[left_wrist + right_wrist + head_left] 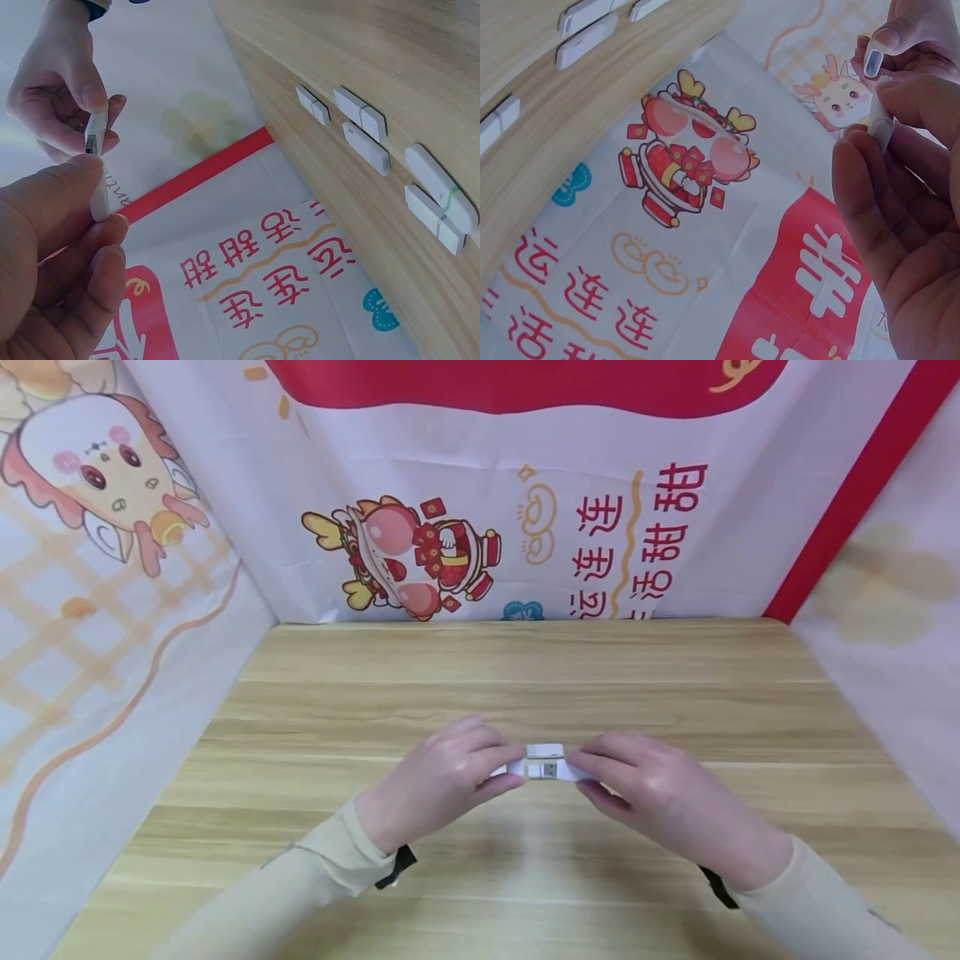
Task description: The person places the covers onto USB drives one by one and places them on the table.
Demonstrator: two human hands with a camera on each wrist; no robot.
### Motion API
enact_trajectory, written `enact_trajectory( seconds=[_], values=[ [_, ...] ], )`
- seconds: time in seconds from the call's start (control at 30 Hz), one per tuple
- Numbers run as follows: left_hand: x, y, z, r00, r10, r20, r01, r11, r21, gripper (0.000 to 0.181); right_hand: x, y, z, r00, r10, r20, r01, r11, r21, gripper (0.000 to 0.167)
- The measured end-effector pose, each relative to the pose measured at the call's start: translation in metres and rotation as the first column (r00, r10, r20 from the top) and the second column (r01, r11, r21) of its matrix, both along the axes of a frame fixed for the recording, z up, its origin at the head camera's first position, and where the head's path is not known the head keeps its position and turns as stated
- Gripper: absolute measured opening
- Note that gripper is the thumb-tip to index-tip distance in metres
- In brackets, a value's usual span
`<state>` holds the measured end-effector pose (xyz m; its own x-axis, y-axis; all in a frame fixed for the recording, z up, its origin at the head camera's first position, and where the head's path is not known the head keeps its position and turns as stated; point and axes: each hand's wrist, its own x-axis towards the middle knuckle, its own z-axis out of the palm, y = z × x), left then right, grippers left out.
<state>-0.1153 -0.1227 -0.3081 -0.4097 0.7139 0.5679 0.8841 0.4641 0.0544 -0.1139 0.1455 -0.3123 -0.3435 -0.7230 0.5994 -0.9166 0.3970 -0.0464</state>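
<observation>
Near the middle of the table, both hands hold small white pieces end to end. My right hand pinches a white USB flash drive, its metal plug bare and pointing toward the left hand. Between the thumb and fingers of my left hand is a white cap. Its hollow end faces the drive in the right wrist view. Plug and cap lie almost in line; whether they touch, I cannot tell. Fingers hide the outer ends of both pieces.
Several white sticks like the held one lie on the wooden table, among them a rounded one with a green line and a capped one. Printed cloth hangs along the back and sides.
</observation>
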Motion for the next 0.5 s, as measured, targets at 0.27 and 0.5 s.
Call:
enact_trajectory(
  seconds=[0.27, 0.5],
  values=[
    [0.008, -0.005, -0.001, 0.999, 0.029, 0.039, -0.028, 1.000, -0.013, 0.026, 0.004, -0.011, 0.000, 0.999, 0.035, 0.003, -0.035, 0.999, -0.006, 0.021],
    [0.014, -0.008, -0.003, 0.999, 0.027, 0.042, -0.026, 1.000, -0.010, 0.024, 0.005, -0.019, -0.002, 0.998, 0.056, -0.004, -0.056, 0.998, -0.015, 0.025]
  ],
)
